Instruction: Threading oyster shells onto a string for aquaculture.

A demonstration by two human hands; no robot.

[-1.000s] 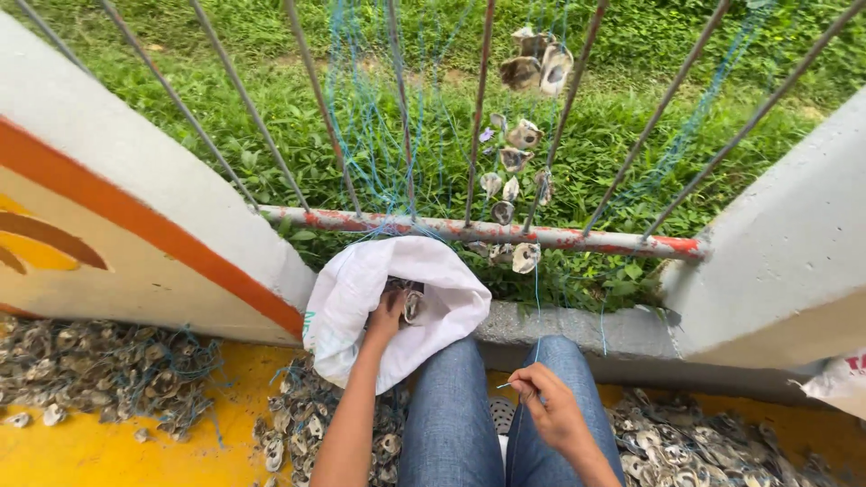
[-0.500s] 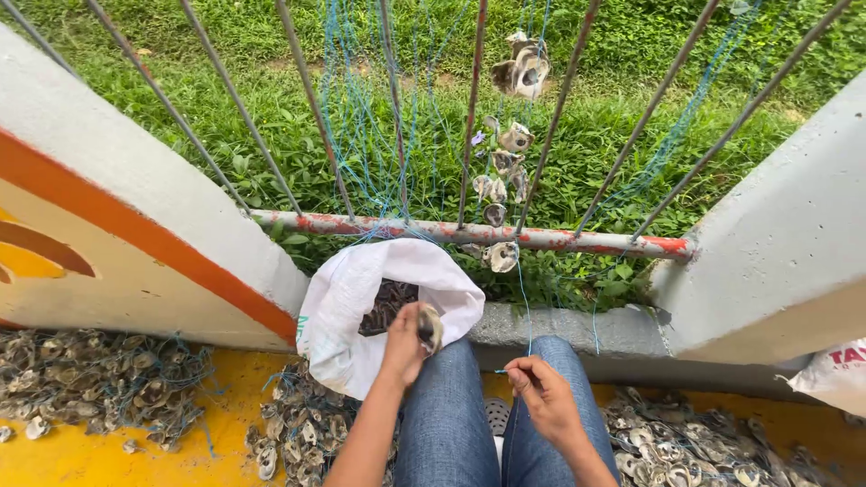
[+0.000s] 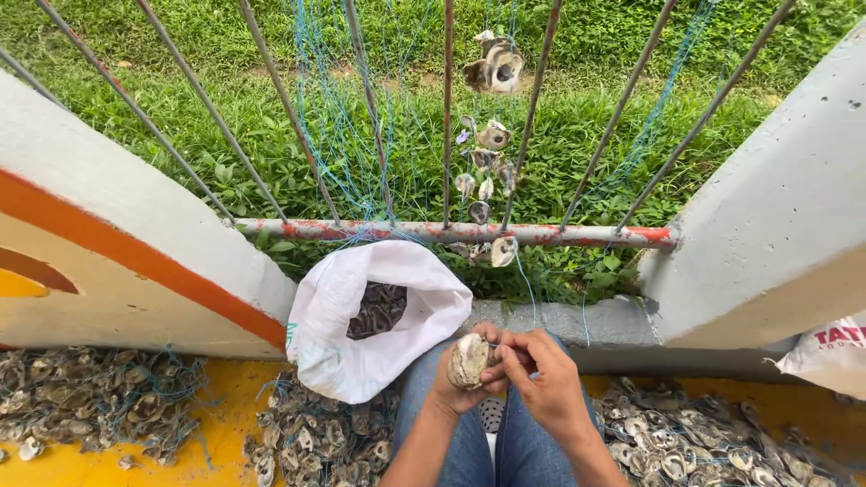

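- The oyster shell (image 3: 469,361) sits at 6 o'clock in the view, above the person's lap, raised where both hands can work it.
- The left hand (image 3: 462,379) is wrapped closed around the shell, holding it steady.
- The right hand (image 3: 541,374) is pinched narrow at the shell's edge; whether it grips the blue line (image 3: 528,289) cannot be told.
- The white sack (image 3: 379,316) lies open at 9 o'clock of the hands, within reach, shells inside.
- Strung shells (image 3: 492,135) hang on the railing (image 3: 451,233) at 12 o'clock.

Pale grey-brown oyster shell (image 3: 468,361), rough and rounded, held upright above the lap, beside the white sack (image 3: 361,361)
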